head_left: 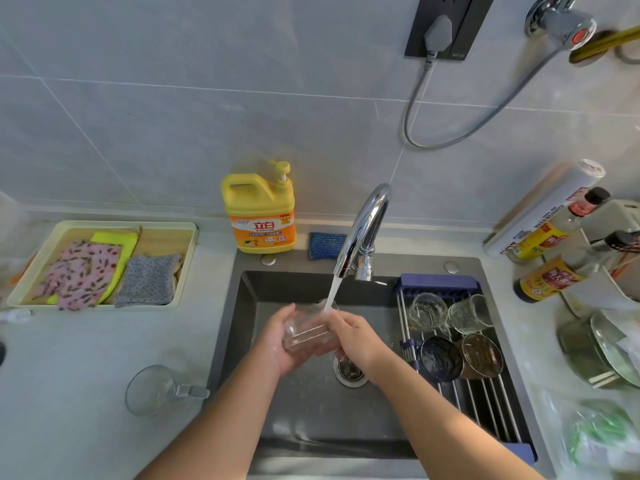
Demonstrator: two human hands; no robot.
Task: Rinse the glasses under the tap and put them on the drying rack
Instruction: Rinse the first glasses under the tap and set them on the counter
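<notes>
At the centre of the frame a clear glass [306,332] was held on its side over the sink [311,427], under the stream from the tap [363,230]. It was cradled by the left hand [277,344], fingers curled round one end, and gripped at the other end by the right hand [353,337], fingers bent over it. On the drying rack [485,403], at the right of the sink, four glasses were kept: two clear, one dark, one amber. Cloths were laid in the tray [187,268] at the left.
</notes>
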